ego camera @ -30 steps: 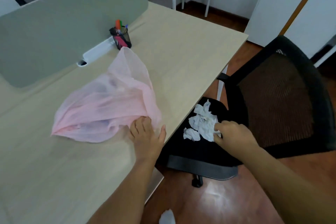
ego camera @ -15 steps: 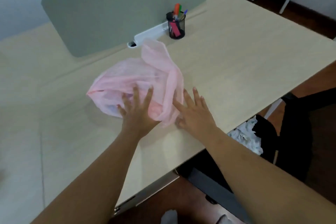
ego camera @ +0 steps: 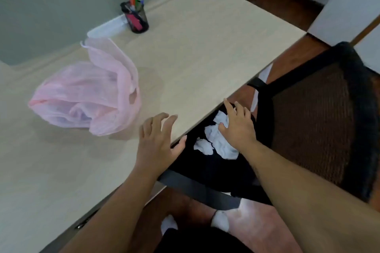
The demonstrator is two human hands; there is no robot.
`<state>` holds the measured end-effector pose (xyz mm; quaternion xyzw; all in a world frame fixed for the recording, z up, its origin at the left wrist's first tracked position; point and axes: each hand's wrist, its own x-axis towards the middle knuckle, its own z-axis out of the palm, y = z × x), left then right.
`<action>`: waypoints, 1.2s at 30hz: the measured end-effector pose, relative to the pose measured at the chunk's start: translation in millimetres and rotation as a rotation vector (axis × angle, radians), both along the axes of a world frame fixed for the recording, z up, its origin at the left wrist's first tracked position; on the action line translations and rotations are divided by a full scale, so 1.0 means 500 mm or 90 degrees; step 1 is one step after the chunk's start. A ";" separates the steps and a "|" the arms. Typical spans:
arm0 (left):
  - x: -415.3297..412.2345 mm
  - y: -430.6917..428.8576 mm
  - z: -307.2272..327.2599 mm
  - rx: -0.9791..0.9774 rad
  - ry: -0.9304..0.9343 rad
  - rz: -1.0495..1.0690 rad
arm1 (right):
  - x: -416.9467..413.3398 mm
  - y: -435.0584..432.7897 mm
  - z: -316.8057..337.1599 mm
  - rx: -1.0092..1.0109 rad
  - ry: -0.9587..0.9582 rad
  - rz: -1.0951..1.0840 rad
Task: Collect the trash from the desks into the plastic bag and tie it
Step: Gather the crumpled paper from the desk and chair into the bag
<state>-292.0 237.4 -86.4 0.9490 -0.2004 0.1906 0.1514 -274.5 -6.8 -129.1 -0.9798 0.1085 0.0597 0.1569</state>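
Note:
A thin pink plastic bag (ego camera: 86,96) lies slumped on the pale wooden desk (ego camera: 195,47), with nobody holding it. Crumpled white paper tissues (ego camera: 216,141) sit on the black seat of an office chair (ego camera: 308,129) just past the desk's near edge. My right hand (ego camera: 238,127) rests on top of the tissues, fingers spread; I cannot tell whether it grips any. My left hand (ego camera: 158,141) hovers open over the desk edge, to the right of the bag, holding nothing.
A black mesh pen cup (ego camera: 135,18) with markers stands by a grey divider panel (ego camera: 61,2) at the desk's far side. The chair's mesh backrest rises on the right. Wooden floor (ego camera: 267,224) and feet in white socks show below.
Both hands have left the bag. My right hand has gone down to the tissues on the chair seat; my left hand has drawn back to the desk edge. The view swung right.

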 end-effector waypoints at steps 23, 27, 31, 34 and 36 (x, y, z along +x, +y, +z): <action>0.191 -0.226 -0.606 0.370 0.443 -0.221 | 0.041 -0.067 -0.534 -0.028 0.355 -0.080; 0.220 -0.234 -0.659 0.369 0.474 -0.240 | 0.030 -0.067 -0.562 0.100 0.331 -0.127; 0.231 -0.252 -0.671 0.293 0.682 -0.207 | 0.074 -0.112 -0.536 0.083 0.282 -0.137; 0.230 -0.249 -0.673 0.280 0.631 -0.265 | 0.107 -0.134 -0.533 -0.012 0.273 -0.128; 0.236 -0.249 -0.681 0.228 0.437 -0.281 | 0.106 -0.134 -0.552 -0.004 0.369 -0.132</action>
